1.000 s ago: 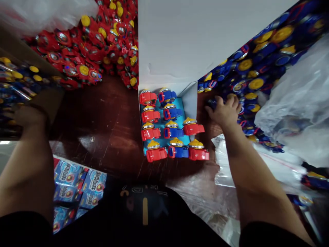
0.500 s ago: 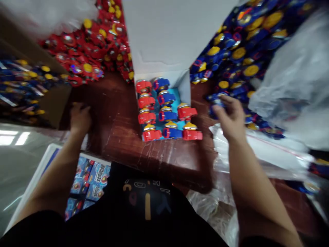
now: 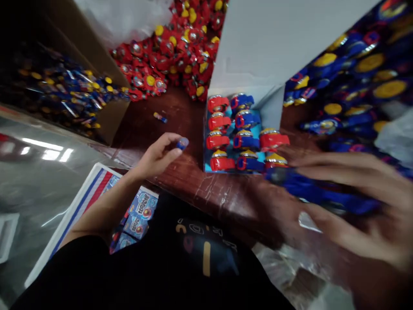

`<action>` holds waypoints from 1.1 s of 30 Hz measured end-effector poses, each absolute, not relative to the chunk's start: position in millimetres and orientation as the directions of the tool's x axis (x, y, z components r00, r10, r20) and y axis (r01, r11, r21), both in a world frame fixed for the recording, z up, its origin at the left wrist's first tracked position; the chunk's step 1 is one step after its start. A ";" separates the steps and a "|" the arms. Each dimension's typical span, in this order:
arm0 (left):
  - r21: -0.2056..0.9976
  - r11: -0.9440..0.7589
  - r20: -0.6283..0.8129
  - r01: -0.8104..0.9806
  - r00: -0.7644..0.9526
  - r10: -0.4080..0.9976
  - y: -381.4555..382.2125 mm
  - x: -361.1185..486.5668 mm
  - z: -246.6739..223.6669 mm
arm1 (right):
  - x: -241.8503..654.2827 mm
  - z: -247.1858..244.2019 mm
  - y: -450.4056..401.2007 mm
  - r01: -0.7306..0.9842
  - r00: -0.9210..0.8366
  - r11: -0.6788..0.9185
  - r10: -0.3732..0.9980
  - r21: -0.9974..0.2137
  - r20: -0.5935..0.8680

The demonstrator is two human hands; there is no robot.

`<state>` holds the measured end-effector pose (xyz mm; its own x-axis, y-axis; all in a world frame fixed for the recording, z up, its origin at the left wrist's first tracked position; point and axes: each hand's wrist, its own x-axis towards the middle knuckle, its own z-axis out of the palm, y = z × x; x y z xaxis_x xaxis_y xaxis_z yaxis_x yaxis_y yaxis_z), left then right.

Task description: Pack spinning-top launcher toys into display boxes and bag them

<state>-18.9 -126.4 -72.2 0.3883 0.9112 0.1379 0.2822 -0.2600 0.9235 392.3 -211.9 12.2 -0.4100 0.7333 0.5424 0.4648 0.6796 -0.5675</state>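
The dark red-brown table (image 3: 151, 125) carries all work items and is bare only in its middle. At upper right, a large heap of blue toys with yellow caps (image 3: 355, 73) covers the table's right side; it is blurred, so single pieces cannot be told apart. At upper centre, a heap of red toys with yellow caps (image 3: 174, 56) lies against the far edge, beneath a clear plastic bag (image 3: 129, 17). At upper left, an open cardboard box (image 3: 106, 86) holds a mass of small packed parts in blue and yellow. A white carton flap (image 3: 284, 38) stands upright between the two heaps. At its foot lies the display tray (image 3: 232, 129), with a light blue floor; red and blue toys stand in it in rows, red in the left column, blue in the middle column, red in the right column. Below the table edge, a white box of printed blue packets (image 3: 138, 211) sits near the person's dark shirt. The right hand (image 3: 351, 202) is close to the camera and heavily blurred; its fingers are curled around a blue toy (image 3: 322, 193), which lies between thumb and fingers, just in front of the tray's near right corner. The left hand (image 3: 158, 155) hovers over the table left of the tray, half closed, pinching a small blue piece (image 3: 182, 143) between thumb and fingertips. A small loose part (image 3: 160, 117) lies on the table beyond the left hand.
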 end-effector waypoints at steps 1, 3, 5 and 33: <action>0.975 -0.205 0.151 0.090 0.412 0.899 -140.4 -1.4 -64.5 | 379.0 16.3 -205.4 0.447 -0.471 0.730 0.684 -0.518 0.558; 0.979 -0.013 0.092 -0.206 0.383 0.919 -162.0 30.3 -51.6 | 352.9 17.7 -193.3 0.382 -0.538 0.808 0.589 -0.449 0.602; 0.899 0.166 -0.022 -0.406 0.337 0.941 -174.0 53.7 -44.0 | 333.0 13.0 -185.7 0.337 -0.553 0.839 0.543 -0.427 0.632; 0.710 -0.686 0.293 0.160 0.819 0.494 -143.6 62.3 -5.1 | 340.1 14.7 -193.9 0.333 -0.343 0.614 0.786 -0.715 0.514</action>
